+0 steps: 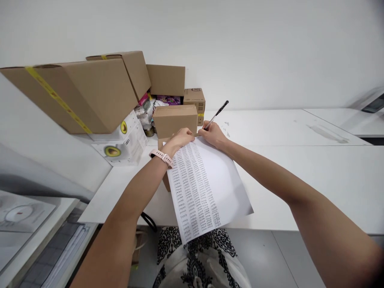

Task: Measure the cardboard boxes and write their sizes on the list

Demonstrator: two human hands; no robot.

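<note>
A large white sheet of paper (231, 180) lies tilted over the front of the white table, its near corner hanging past the edge. Columns of small handwriting cover its left part; the right part is blank. My right hand (213, 134) is closed around a pen (220, 109) with a clear barrel and black end, its tip at the paper's top edge. Beside it, my left hand (182, 138) rests on the upper left of the sheet, fingers bent and pressed down. A pink watch band (163, 157) circles my left wrist. Part of a cardboard piece (166, 182) shows under the paper.
Large taped cardboard boxes (99, 92) are stacked at the left on white avocado-printed boxes (132, 142). A smaller brown box (175, 120) stands just beyond my hands, with packets behind it. The white tabletop (285, 160) extends right. A low shelf (60, 224) is at lower left.
</note>
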